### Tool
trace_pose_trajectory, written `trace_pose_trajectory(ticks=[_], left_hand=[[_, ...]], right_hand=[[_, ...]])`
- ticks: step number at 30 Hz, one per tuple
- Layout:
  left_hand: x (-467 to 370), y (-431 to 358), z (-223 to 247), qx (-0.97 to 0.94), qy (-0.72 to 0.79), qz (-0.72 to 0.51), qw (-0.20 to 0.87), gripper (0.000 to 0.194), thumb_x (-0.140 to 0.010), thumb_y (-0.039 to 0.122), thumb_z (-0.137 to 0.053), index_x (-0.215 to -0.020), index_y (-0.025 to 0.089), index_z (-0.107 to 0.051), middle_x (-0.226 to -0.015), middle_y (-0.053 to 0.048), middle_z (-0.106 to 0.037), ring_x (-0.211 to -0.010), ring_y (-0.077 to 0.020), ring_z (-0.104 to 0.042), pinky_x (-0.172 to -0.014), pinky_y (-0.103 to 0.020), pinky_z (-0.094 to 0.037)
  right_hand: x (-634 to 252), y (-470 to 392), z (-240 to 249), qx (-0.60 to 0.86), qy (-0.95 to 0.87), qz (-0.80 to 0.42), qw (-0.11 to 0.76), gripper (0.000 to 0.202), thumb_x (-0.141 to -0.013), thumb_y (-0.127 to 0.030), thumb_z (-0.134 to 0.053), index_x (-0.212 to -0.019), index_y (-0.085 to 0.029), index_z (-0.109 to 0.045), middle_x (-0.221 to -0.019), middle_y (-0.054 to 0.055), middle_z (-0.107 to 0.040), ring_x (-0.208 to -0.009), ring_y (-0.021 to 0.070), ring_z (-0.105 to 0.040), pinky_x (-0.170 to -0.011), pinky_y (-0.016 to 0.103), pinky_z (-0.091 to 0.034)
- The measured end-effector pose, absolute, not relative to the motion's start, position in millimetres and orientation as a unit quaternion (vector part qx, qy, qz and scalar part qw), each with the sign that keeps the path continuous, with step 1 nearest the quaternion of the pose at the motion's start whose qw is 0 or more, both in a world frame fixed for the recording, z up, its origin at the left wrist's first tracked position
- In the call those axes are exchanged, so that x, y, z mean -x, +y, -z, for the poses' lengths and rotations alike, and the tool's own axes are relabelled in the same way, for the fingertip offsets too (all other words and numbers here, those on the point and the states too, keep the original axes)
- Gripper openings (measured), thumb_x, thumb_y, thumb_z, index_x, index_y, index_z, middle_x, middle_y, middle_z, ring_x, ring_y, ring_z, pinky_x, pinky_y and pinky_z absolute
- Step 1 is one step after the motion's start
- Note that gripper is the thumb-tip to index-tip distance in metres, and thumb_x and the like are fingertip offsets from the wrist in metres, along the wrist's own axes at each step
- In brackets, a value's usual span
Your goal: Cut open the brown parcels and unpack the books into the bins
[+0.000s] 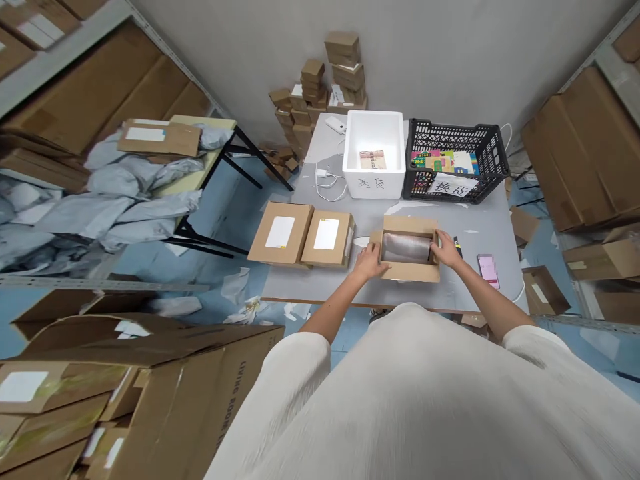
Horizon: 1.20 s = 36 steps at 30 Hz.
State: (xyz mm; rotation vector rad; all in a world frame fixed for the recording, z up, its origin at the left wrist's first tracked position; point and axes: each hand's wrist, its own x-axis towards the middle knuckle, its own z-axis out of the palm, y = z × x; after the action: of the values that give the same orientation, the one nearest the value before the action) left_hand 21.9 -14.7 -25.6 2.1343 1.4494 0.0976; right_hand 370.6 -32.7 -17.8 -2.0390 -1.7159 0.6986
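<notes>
An open cardboard box (pixel 410 271) sits near the front edge of the grey table, its flaps folded outward. Inside it lies a bundle in shiny, translucent wrap (pixel 406 248); what the wrap covers cannot be made out. My left hand (pixel 369 262) grips the box at its left flap, fingers bent around the cardboard. On the opposite side, my right hand (pixel 447 251) holds the right wall, with fingertips at the upper right corner. Just right of that hand are a black and yellow cutter (pixel 457 247) and a phone (pixel 489 271) with a lit pink screen.
Two closed, labelled boxes (pixel 283 233) (pixel 327 239) stand left on the table (pixel 310 287). Behind are a white foam bin (pixel 374 185) and a black crate (pixel 493 157) with colourful booklets. Grey parcels (pixel 115 180) crowd a side table; a large carton (pixel 200 400) stands lower left.
</notes>
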Motion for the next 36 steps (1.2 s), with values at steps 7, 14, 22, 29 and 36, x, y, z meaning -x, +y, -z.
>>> trace_pose_trajectory(ticks=[7,14,22,29,36], left_hand=[[-32,20,28,-0.829,0.492,-0.051,0.262,0.131,-0.072,0.071,-0.096,-0.176,0.025,-0.032,-0.184,-0.026,-0.028,-0.162,-0.0515,-0.042,-0.125,-0.057,-0.041],[-48,53,35,-0.86,0.437,0.022,0.263,0.156,-0.056,0.073,-0.103,-0.18,0.023,-0.024,-0.189,-0.027,-0.013,-0.163,-0.0546,-0.039,-0.13,-0.061,-0.036],[-49,53,34,-0.854,0.441,0.047,0.272,0.162,-0.052,0.071,-0.106,-0.182,0.021,-0.022,-0.187,-0.029,-0.017,-0.164,-0.0555,-0.037,-0.13,-0.065,-0.032],[-36,45,30,-0.856,0.432,0.018,0.283,0.16,-0.061,0.077,-0.099,-0.184,0.022,-0.013,-0.189,-0.026,-0.016,-0.166,-0.053,-0.035,-0.13,-0.059,-0.033],[-41,44,19,-0.844,0.44,0.06,0.3,0.166,-0.06,0.088,-0.093,-0.185,0.026,-0.002,-0.191,-0.019,-0.006,-0.169,-0.0533,-0.028,-0.133,-0.057,-0.028]], right_hand=[[-423,-70,17,0.778,-0.524,-0.225,0.263,0.078,-0.094,-0.044,-0.054,-0.166,-0.015,-0.047,-0.159,0.025,-0.057,-0.131,0.0365,-0.066,-0.115,0.056,-0.055],[-426,-73,15,0.801,-0.552,-0.163,0.165,0.068,-0.093,-0.043,-0.059,-0.155,-0.018,-0.06,-0.149,0.023,-0.061,-0.132,0.0429,-0.056,-0.114,0.062,-0.05],[-366,-43,-31,0.711,-0.697,-0.091,0.029,0.044,-0.099,-0.021,-0.054,-0.136,-0.022,-0.078,-0.135,0.023,-0.066,-0.127,0.0449,-0.049,-0.112,0.063,-0.037],[-296,-14,-25,0.613,-0.772,-0.157,-0.061,0.046,-0.101,-0.018,-0.049,-0.137,-0.016,-0.077,-0.138,0.024,-0.073,-0.13,0.043,-0.058,-0.107,0.055,-0.045],[-274,-17,-18,0.619,-0.764,-0.122,-0.138,0.052,-0.102,-0.017,-0.048,-0.151,-0.009,-0.064,-0.154,0.025,-0.065,-0.133,0.0413,-0.053,-0.107,0.051,-0.041]])
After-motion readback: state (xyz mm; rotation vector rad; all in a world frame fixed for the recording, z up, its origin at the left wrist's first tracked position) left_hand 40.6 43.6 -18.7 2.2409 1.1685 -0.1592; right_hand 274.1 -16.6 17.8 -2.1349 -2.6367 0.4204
